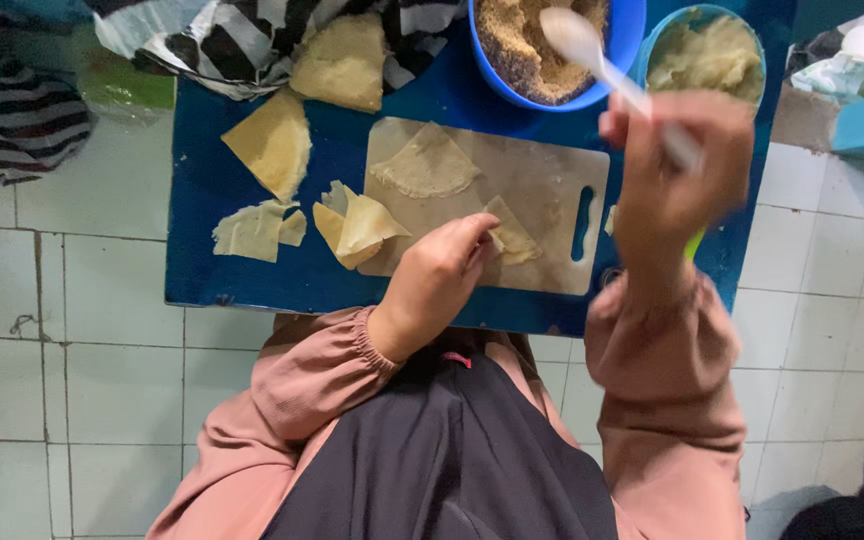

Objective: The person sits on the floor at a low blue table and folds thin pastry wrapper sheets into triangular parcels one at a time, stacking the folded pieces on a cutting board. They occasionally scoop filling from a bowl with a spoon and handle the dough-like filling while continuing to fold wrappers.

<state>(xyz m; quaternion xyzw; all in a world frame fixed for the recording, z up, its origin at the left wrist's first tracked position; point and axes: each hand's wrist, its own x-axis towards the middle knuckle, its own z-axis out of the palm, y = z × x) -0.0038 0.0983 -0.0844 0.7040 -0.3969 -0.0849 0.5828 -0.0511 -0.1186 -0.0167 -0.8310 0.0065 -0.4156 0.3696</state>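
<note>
— Holding what, on the left?
— Pinching the folded wrapper piece (512,238) on the cutting board (552,180), left hand (437,280) fingers closed on its left corner, long side running to the right.
— And on the right?
— Right hand (667,180) gripping the white spoon (602,65), fingers wrapped shut, bowl pointing far-left over the blue bowl (632,40) of crumbs, just beyond the wrapper.

head cam | your one view, worn on your head | faces straight down, close | takes in your lap, both hands, blue table (252,270), tiled floor (62,350)
</note>
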